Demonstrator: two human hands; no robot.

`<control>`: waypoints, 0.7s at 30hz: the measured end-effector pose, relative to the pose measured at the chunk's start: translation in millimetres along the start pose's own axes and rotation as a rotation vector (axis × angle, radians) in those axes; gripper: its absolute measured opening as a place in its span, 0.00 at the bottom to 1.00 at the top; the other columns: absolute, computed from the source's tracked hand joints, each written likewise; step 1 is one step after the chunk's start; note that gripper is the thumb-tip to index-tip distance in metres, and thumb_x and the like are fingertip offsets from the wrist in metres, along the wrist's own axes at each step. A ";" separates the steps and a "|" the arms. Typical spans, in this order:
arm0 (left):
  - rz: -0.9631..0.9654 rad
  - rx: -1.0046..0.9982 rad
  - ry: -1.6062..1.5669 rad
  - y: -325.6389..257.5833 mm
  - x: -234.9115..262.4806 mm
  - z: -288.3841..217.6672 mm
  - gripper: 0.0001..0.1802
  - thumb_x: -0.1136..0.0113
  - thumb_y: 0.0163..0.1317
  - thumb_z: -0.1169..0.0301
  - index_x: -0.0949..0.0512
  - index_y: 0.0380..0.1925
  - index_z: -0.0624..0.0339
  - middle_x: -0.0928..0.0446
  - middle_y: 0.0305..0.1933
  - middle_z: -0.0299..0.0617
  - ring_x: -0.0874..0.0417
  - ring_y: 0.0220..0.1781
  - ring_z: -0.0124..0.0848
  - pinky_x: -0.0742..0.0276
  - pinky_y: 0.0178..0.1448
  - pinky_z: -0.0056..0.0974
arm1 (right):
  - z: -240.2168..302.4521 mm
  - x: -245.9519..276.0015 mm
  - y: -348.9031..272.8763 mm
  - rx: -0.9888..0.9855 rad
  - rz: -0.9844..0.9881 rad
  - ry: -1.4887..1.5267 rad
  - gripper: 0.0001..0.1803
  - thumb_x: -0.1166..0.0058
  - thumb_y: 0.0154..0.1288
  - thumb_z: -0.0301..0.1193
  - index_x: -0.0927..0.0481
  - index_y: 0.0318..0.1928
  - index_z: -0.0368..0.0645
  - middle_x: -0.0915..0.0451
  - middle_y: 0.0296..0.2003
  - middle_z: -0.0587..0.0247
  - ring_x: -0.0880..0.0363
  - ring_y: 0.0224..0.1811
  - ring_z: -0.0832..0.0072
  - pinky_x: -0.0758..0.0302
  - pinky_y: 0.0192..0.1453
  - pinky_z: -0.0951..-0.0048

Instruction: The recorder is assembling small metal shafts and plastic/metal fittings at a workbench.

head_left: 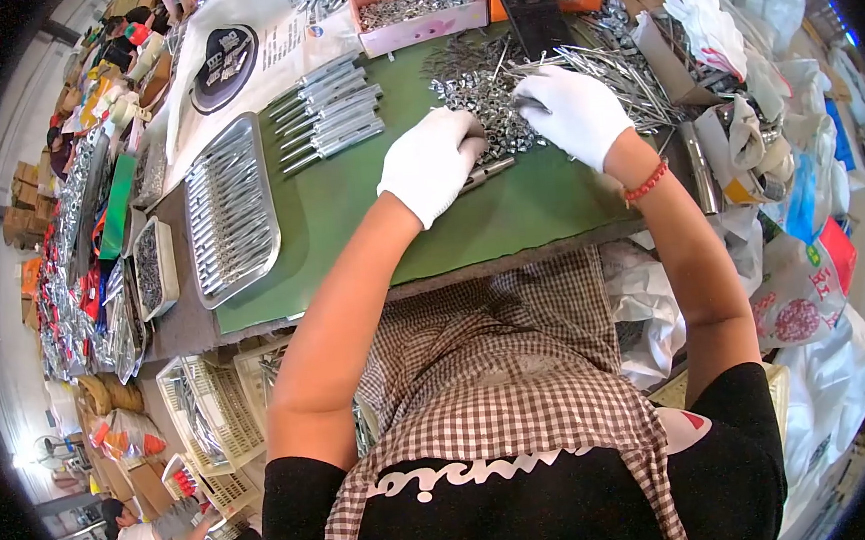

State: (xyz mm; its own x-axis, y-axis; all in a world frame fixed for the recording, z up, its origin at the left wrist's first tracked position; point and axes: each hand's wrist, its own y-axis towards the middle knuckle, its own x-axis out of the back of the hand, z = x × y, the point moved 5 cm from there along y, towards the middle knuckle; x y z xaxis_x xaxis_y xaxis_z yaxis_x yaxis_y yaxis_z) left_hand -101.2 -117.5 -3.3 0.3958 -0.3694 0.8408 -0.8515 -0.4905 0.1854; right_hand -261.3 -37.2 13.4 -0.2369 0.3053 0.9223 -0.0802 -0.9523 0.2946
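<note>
My left hand (pixel 431 163), in a white glove, is closed around a short silver metal tube (pixel 491 173) at the near edge of a pile of small shiny metal parts (pixel 500 115). The tube's end sticks out to the right, low over the green table mat (pixel 538 202). My right hand (pixel 574 113), also gloved, dips its curled fingertips into the right side of the pile. What those fingertips pinch, if anything, is hidden. Long thin metal rods (pixel 630 81) lie just beyond and right of that hand. Dark thin pins (pixel 466 57) are heaped behind the pile.
Left of my hands lies a row of silver metal tools with thin shafts (pixel 336 111), beside a metal tray (pixel 272 236) of similar slim pieces. A pink box (pixel 373 37) of small parts stands at the back. White gloves (pixel 706 25) and plastic bags (pixel 805 294) crowd the right side.
</note>
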 end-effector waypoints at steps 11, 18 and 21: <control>-0.145 -0.033 0.039 10.5 8.7 1.0 0.10 0.45 0.63 0.65 0.19 0.40 0.55 0.21 0.41 0.48 0.20 0.48 0.47 0.24 0.53 0.45 | -0.4 -18.0 59.4 0.162 0.133 -0.202 0.11 0.46 0.62 0.33 0.20 0.44 0.47 0.26 0.45 0.55 0.19 0.44 0.55 0.22 0.50 0.57; -0.375 -0.091 -0.047 27.3 28.7 -1.6 0.14 0.43 0.62 0.66 0.20 0.45 0.59 0.20 0.47 0.51 0.19 0.49 0.47 0.25 0.55 0.44 | -1.8 7.7 56.4 0.008 0.089 0.269 0.13 0.45 0.65 0.33 0.22 0.47 0.41 0.21 0.33 0.58 0.21 0.35 0.66 0.25 0.41 0.65; -0.443 -0.158 -0.102 33.6 32.7 -12.9 0.13 0.41 0.62 0.65 0.19 0.43 0.60 0.18 0.44 0.50 0.18 0.47 0.47 0.24 0.52 0.43 | -14.0 5.2 51.1 -0.166 0.132 0.644 0.15 0.44 0.66 0.32 0.23 0.50 0.40 0.27 0.28 0.73 0.32 0.25 0.87 0.34 0.28 0.81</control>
State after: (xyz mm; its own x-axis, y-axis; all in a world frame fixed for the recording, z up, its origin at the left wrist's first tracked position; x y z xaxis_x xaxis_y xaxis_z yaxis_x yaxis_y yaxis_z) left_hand -121.3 -135.8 37.0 0.7571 -0.2311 0.6111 -0.6322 -0.4952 0.5960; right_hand -280.1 -84.2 29.8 -0.7806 0.1772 0.5994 -0.1467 -0.9841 0.0999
